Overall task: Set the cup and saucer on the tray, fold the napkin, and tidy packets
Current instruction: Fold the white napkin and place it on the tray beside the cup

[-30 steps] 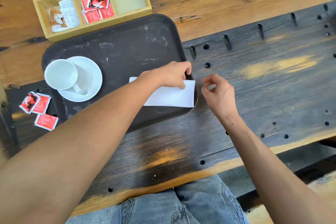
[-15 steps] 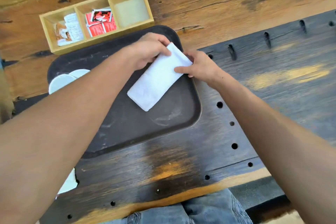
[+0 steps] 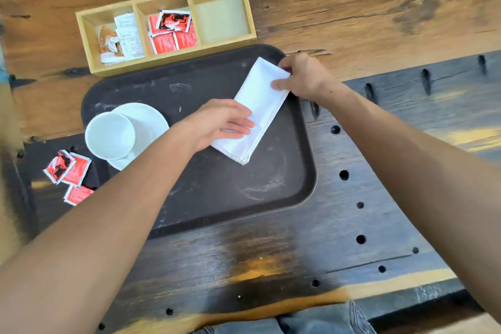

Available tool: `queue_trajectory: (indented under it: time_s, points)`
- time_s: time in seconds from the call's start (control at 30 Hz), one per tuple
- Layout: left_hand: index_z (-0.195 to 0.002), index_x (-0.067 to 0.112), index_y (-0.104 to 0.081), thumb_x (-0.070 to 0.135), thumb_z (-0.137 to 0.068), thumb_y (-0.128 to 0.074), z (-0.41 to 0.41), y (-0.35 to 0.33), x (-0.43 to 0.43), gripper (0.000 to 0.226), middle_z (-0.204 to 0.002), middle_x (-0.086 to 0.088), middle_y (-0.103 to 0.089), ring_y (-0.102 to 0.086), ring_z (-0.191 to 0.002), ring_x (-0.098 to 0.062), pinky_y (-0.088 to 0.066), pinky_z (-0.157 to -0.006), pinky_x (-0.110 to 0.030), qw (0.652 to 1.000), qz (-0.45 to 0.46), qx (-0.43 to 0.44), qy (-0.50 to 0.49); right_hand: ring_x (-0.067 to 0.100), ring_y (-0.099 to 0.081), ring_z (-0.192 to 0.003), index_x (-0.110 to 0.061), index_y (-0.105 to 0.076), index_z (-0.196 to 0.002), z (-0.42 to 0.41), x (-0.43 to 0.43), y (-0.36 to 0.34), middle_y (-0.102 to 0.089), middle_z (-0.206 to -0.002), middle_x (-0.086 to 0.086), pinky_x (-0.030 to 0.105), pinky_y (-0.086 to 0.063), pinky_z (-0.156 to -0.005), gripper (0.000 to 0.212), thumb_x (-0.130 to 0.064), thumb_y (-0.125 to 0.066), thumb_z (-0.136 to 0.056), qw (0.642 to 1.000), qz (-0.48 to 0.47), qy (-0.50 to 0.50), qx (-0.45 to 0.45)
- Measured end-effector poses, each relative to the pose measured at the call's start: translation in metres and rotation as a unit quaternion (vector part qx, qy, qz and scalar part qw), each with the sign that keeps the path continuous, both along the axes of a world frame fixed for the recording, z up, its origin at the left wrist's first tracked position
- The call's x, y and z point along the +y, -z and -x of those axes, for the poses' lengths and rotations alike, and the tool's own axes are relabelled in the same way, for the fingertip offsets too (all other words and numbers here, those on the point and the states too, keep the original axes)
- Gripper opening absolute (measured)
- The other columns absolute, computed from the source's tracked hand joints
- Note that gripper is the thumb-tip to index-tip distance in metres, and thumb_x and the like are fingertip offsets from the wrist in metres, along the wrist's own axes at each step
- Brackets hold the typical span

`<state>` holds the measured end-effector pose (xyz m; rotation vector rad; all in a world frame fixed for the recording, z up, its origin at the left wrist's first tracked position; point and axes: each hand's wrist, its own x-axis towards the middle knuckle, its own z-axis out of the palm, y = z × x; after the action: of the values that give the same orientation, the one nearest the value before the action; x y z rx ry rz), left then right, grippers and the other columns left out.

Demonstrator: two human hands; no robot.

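1. On the dark tray point(image 3: 206, 198), a folded white napkin point(image 3: 260, 106) is lying at a slant in the far right part.
2. Flat and open, the left hand point(image 3: 219, 122) is pressing down on the napkin's near end.
3. At the far end, the right hand point(image 3: 303, 76) is pinching the napkin between thumb and fingers.
4. Left on the tray, a white cup point(image 3: 109, 135) is sitting on its saucer point(image 3: 151, 122).
5. Beyond the tray, a wooden box point(image 3: 168, 62) is holding packets, while red packets point(image 3: 67, 171) are lying loose on the table point(image 3: 352, 225) at left.
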<state>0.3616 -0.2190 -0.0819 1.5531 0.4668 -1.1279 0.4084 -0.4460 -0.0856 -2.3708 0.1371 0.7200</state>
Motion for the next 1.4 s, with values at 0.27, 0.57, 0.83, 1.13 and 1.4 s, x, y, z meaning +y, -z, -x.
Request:
queue_trajectory:
  time_s: [0.27, 0.57, 0.83, 1.13, 1.4]
  points:
    - [-0.096, 0.024, -0.066, 0.008, -0.083, -0.063, -0.001, 0.0, 0.01, 0.021, -0.091, 0.005, -0.069, -0.067, -0.094, -0.023, -0.058, -0.083, -0.042, 0.883, -0.341, -0.297, 0.123, 0.031, -0.065, -0.096, -0.003, -0.07, -0.106, 0.004, 0.007, 0.0, -0.073, -0.101, 0.017, 0.039, -0.054, -0.077, 0.024, -0.019, -0.071, -0.088, 0.998, 0.042, -0.01, -0.034]
    - [-0.091, 0.011, -0.071, 0.011, -0.084, -0.075, 0.057, 0.014, 0.015, 0.007, -0.075, -0.003, -0.076, -0.075, -0.062, -0.02, -0.065, -0.071, -0.04, 0.951, -0.222, -0.209, 0.047, 0.012, -0.055, -0.094, -0.015, -0.065, -0.128, -0.002, 0.021, -0.006, -0.059, -0.104, 0.0, 0.025, -0.048, -0.08, 0.046, -0.016, -0.078, -0.083, 0.998, -0.004, 0.037, -0.045]
    - [-0.126, 0.013, -0.061, -0.004, -0.079, -0.079, 0.004, 0.014, -0.004, 0.053, -0.099, -0.013, -0.075, -0.073, -0.072, -0.022, -0.06, -0.064, -0.028, 0.976, -0.113, -0.179, -0.055, 0.025, -0.066, -0.097, -0.009, -0.043, -0.133, 0.056, 0.044, 0.005, -0.062, -0.113, 0.006, 0.038, -0.058, -0.079, 0.063, -0.016, -0.08, -0.082, 0.938, -0.087, 0.334, 0.042]
    - [-0.105, 0.011, -0.068, -0.009, -0.076, -0.077, 0.003, 0.016, -0.011, 0.037, -0.084, -0.001, -0.068, -0.061, -0.048, -0.005, -0.048, -0.049, -0.021, 0.976, -0.111, -0.188, 0.014, 0.027, -0.073, -0.097, 0.001, -0.058, -0.124, 0.095, 0.04, 0.018, -0.076, -0.11, 0.01, 0.025, -0.052, -0.061, 0.055, 0.015, -0.074, -0.073, 0.83, -0.299, 0.46, 0.104]
    - [-0.103, 0.008, -0.061, -0.009, -0.08, -0.075, 0.029, 0.021, 0.014, 0.032, -0.086, -0.014, -0.071, -0.059, -0.051, -0.018, -0.049, -0.054, -0.032, 0.986, -0.042, -0.162, -0.009, 0.007, -0.07, -0.076, -0.013, -0.069, -0.099, 0.121, 0.028, 0.022, -0.078, -0.088, -0.006, 0.022, -0.048, -0.061, 0.03, 0.004, -0.08, -0.077, 0.917, -0.244, 0.291, 0.123]
